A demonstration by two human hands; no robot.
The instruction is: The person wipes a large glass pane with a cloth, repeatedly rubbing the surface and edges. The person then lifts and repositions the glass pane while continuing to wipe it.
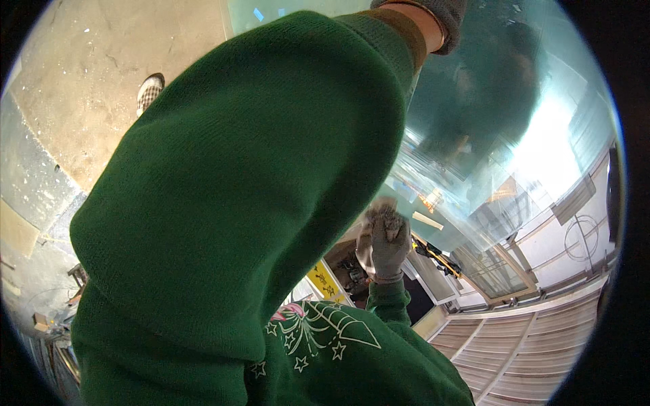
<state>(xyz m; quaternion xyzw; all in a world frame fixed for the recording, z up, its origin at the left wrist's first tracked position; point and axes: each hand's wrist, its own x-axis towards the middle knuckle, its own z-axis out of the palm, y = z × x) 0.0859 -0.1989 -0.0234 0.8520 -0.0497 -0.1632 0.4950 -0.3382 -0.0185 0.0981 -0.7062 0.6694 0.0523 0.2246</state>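
Note:
A large greenish sheet of glass fills the upper right and carries bright reflections and a dark reflected shape. My left arm, in a green sleeve, crosses the view from lower left to the top. At its end my left hand, in a grey glove, lies over the glass at the upper edge of the picture; its fingers are cut off from sight. Near the middle, my right hand, also gloved in grey, has its fingers curled at the near edge of the glass. That hand is slightly blurred.
A patterned shoe stands on the stained concrete floor at the left. Below the glass are a yellow sign and a black-and-yellow object. Corrugated panels cover the lower right, beside a framed window.

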